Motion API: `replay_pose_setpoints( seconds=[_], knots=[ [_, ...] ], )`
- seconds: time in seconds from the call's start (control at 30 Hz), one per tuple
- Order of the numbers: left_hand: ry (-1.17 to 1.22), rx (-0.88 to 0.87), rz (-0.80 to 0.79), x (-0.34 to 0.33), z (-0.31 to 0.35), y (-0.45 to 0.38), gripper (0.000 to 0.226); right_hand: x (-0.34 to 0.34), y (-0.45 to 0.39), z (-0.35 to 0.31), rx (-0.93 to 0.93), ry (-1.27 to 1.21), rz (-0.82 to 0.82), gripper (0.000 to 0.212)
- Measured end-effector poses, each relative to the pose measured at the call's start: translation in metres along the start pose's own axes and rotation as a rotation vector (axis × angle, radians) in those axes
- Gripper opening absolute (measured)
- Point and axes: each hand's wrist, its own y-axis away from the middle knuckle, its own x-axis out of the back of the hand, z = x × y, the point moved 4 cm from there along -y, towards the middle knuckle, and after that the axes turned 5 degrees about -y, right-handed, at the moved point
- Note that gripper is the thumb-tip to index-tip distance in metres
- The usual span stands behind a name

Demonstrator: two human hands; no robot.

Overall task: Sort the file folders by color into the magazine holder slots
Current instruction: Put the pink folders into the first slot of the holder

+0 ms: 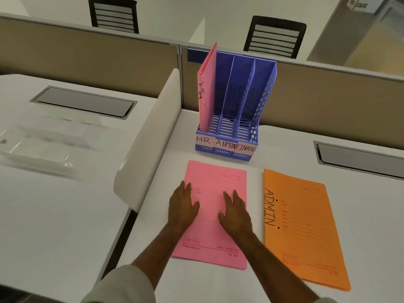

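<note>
Counter, white and smooth, carries everything; a curved white divider panel borders it on the left, tan partition walls behind.

Blue perforated plastic magazine holder stands upright toward the back of the counter, 3 slots, paper labels on its front lip reading HR, ADMIN, FINANC. 1 pink card folder stands upright in the leftmost slot, above the HR label, with handwriting running down its spine edge. Middle and right slots show only their slatted floor.

Orange card file folder lies flat on the right of the counter, ADMIN handwritten along its left edge. It sits just beside the flat pink one, a thin strip of counter between them.

Flat pink card file folder lies in front of the holder, printed face up; edges of further pink sheets show beneath its lower right corner.

Left hand rests palm down on this folder's left edge, fingers together and extended. Right hand lies palm down on its right half, fingers slightly spread. Neither grips anything.

2 black slatted chair backs show beyond the partition.
</note>
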Motion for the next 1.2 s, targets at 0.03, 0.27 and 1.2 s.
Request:
replay_pose_setpoints(
  seconds=[0.03,0.27,1.2],
  knots=[
    [0.025,0.035,0.026,0.003,-0.002,0.003,0.069,-0.004,0.002,0.002,-0.015,0.022,-0.027,0.073],
    [0.371,0.299,0.054,0.015,-0.004,0.001,0.057,-0.006,0.002,0.001,-0.015,0.042,-0.09,0.066],
    [0.748,-0.132,0.125,0.138,0.127,0.078,0.049,0.23,0.022,-0.085,0.131,-0.573,0.27,0.076]
  ],
)
